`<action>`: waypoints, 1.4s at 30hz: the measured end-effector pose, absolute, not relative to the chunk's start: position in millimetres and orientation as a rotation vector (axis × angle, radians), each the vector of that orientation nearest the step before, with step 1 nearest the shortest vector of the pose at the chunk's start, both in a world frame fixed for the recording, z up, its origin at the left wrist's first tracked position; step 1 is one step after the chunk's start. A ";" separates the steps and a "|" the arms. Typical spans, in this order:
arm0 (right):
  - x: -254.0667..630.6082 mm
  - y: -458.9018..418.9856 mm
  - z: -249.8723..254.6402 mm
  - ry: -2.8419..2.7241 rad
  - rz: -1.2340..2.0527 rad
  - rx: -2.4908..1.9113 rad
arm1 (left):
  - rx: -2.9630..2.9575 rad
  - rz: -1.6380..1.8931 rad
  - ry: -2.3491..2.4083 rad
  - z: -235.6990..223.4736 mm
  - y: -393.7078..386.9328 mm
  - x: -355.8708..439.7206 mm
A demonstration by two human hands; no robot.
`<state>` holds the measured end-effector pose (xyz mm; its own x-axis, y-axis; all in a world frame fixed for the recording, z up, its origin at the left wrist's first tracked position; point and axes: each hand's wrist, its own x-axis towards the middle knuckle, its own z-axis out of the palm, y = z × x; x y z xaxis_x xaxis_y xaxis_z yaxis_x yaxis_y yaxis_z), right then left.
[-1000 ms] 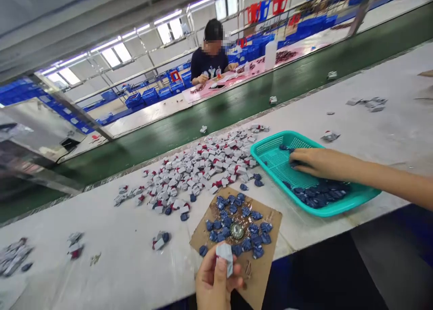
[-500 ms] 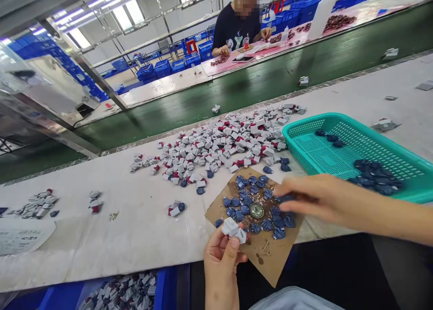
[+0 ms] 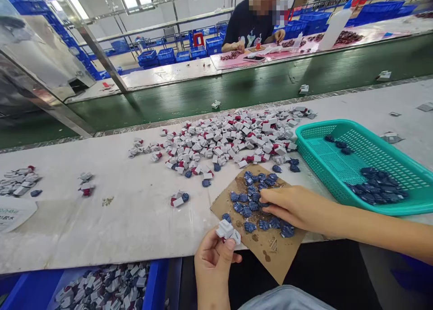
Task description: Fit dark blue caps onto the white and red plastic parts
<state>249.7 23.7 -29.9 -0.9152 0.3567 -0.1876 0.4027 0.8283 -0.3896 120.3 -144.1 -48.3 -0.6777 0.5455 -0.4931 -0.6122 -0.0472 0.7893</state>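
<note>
The left hand (image 3: 213, 267) sits at the near edge of the bench, thumb and fingers curled shut around a small clump of white plastic pieces (image 3: 225, 229). The right hand (image 3: 297, 208) reaches in from the right, its fingers lightly bent and close together, their tips down among the dark blue pieces (image 3: 248, 213) on a sheet of brown cardboard (image 3: 280, 251). (Whether those fingers have hold of a piece, I cannot tell; the hand hides it.) The blue pieces are small, chunky and ridged with a dull finish, and lie scattered over the cardboard, which is stained dark around the middle. Just beyond it, a wide heap of white pieces with red bits (image 3: 230, 141) spreads across the pale bench top (image 3: 101, 231). To the right, a teal mesh basket (image 3: 321, 159) holds more blue pieces (image 3: 377, 188). Below the bench edge, a blue bin (image 3: 155, 283) holds grey and white pieces (image 3: 104, 285). A co-worker (image 3: 252, 30) sits at a far table.
</note>
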 end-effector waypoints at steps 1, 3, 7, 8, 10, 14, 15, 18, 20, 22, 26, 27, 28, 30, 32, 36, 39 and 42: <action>248.7 23.9 -29.5 2.895 -0.666 0.613 | -0.078 1.835 1.413 -48.9 -144.0 120.8; 248.4 24.4 -30.1 2.884 -0.698 0.611 | -0.095 1.843 1.400 -50.0 -144.6 121.3; 250.5 25.2 -32.7 2.864 -0.778 0.600 | -0.092 1.858 1.372 -51.6 -147.0 120.7; 251.1 25.4 -33.1 2.864 -0.779 0.601 | -0.080 1.852 1.372 -51.7 -147.3 120.6; 251.8 25.6 -33.1 2.861 -0.777 0.586 | -0.062 1.827 1.381 -51.5 -146.8 121.3; 252.9 25.7 -28.6 2.841 -0.932 0.617 | -0.043 1.831 1.366 -49.4 -142.8 127.7; 253.3 25.0 -26.6 2.824 -1.020 0.669 | -0.032 1.842 1.358 -48.6 -141.5 130.2; 254.4 18.1 -18.7 2.751 -1.280 0.817 | 0.019 1.855 1.330 -46.6 -138.0 137.9; 255.0 9.0 -13.0 2.670 -1.518 0.895 | 0.072 1.835 1.311 -45.5 -136.6 142.1; 255.4 -1.9 -8.1 2.555 -1.768 0.977 | 0.131 1.807 1.298 -44.4 -136.2 145.0; 254.8 -18.1 -4.9 2.460 -1.965 0.971 | 0.175 1.776 1.297 -40.6 -136.7 147.7; 254.7 -19.9 -5.7 2.460 -1.984 0.938 | 0.168 1.778 1.292 -39.4 -136.8 148.1; 254.7 -20.9 -6.9 2.467 -1.990 0.903 | 0.159 1.785 1.284 -38.3 -136.7 148.4; 255.5 -21.5 -9.6 2.505 -1.962 0.840 | 0.138 1.807 1.270 -36.5 -136.5 149.3; 256.9 -21.3 -10.4 2.559 -1.897 0.792 | 0.130 1.828 1.274 -35.4 -136.4 150.2; 259.0 -19.8 -3.0 2.711 -1.692 0.683 | 0.151 1.861 1.347 -34.3 -137.0 151.6; 258.9 -16.4 5.8 2.805 -1.505 0.572 | 0.193 1.875 1.430 -33.2 -138.4 151.9; 258.9 -12.3 10.3 2.834 -1.391 0.515 | 0.305 1.893 1.481 -34.0 -141.0 152.1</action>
